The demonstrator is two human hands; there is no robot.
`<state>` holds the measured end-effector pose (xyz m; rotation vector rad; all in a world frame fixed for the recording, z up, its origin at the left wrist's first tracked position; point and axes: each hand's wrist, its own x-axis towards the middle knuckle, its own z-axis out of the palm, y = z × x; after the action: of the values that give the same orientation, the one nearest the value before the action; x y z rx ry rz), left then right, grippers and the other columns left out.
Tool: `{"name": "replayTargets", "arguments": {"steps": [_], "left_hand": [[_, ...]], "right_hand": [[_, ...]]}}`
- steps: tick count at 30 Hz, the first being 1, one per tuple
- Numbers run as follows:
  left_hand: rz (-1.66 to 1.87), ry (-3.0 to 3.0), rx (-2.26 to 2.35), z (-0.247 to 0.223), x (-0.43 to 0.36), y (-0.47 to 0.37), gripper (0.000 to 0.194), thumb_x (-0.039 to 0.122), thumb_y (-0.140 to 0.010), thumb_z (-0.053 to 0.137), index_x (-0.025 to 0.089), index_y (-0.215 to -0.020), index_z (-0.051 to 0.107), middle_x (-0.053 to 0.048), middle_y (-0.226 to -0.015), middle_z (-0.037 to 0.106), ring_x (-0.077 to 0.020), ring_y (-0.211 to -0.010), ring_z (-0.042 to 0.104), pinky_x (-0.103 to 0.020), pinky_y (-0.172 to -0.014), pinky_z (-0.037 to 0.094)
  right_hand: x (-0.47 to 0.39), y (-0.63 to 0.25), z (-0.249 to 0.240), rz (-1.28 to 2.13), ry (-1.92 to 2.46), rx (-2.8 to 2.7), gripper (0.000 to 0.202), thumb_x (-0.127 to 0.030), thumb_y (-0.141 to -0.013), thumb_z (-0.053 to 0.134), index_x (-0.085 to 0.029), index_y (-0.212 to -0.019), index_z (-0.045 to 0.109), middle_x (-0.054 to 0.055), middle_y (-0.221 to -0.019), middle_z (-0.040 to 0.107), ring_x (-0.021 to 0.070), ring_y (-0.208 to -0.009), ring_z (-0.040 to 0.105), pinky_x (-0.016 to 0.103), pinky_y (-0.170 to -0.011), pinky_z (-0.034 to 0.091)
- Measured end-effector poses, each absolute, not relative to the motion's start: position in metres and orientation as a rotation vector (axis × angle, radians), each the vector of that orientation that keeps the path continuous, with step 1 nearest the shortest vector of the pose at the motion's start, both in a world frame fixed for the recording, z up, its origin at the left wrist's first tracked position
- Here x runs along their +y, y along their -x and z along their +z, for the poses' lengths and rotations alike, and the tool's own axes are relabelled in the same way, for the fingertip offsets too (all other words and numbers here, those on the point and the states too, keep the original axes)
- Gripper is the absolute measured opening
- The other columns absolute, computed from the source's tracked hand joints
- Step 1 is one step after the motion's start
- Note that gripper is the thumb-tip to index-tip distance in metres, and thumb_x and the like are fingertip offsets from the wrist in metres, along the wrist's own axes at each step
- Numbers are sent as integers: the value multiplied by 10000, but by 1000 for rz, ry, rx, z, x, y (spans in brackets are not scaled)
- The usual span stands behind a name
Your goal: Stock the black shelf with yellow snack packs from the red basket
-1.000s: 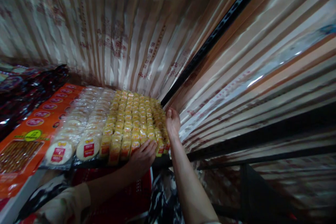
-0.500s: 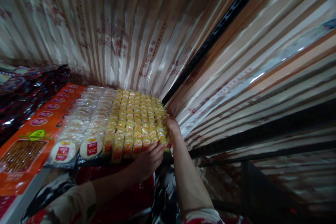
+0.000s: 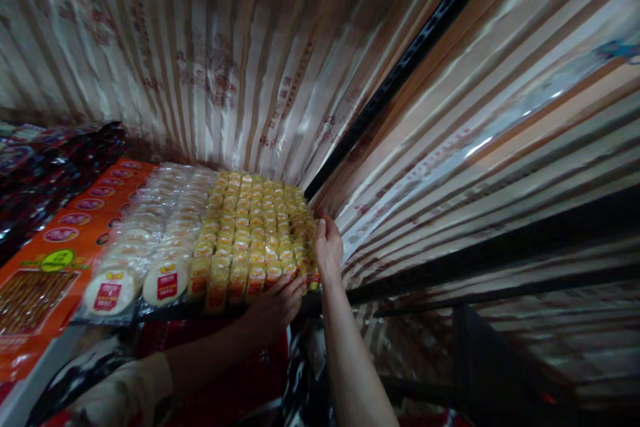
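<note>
Small yellow-wrapped snack packs [image 3: 250,227] stand in tight rows on a shelf. My left hand [image 3: 276,303] lies along the front of these rows near their right corner, its fingers stretched out against the lowest packs. At the right side of the block is my right hand [image 3: 329,248], upright and flat, with the thumb apart and the other fingers partly hidden. It rests against the outermost row. To the left of the yellow packs are clear-wrapped round white crackers [image 3: 167,281] in two columns, with red labels on the front ones.
Orange snack bags [image 3: 60,247] overlap in a row at the left, beside dark shiny packets [image 3: 55,173]. Pleated printed curtains [image 3: 225,67] hang behind and to the right. A black post [image 3: 395,87] slants beside the yellow packs. A red basket [image 3: 225,373] stands below.
My right hand has straightened against the side of the yellow packs, its thumb now lifted apart. My left hand stays at the front. The view has shifted slightly.
</note>
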<state>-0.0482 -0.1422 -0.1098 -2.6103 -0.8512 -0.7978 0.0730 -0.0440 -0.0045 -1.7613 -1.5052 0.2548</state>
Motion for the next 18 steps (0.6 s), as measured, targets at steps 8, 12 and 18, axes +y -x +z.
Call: {"name": "replayTargets", "arguments": {"steps": [8,12,18], "left_hand": [[-757,2679,-893,-120,-140,44,388,292,-903,395,83,-1207,516,-125,-1340,459,-254,-1322,295,-421,-1137,122],[-780,2662,-904,-123,-141,43,437,284,-898,393,65,-1270,461,-134,-1386,408,-248,-1321,296,-416,-1133,142],[-831,2643,-928,-125,-140,43,481,307,-896,399,88,-1324,404,-106,-1403,394,-233,-1327,289,-389,-1131,164]], "right_hand": [[-135,-72,-57,285,1561,-1454,543,-438,-906,297,-114,-1333,388,147,-1389,395,217,-1300,339,424,-1069,269],[-148,-82,-83,311,1676,-1362,604,-474,-904,261,-86,-1361,333,168,-1423,330,225,-1333,279,430,-1094,218],[-137,-82,-96,380,1722,-1317,639,-499,-900,247,-75,-1376,298,180,-1424,320,238,-1329,281,432,-1090,228]]}}
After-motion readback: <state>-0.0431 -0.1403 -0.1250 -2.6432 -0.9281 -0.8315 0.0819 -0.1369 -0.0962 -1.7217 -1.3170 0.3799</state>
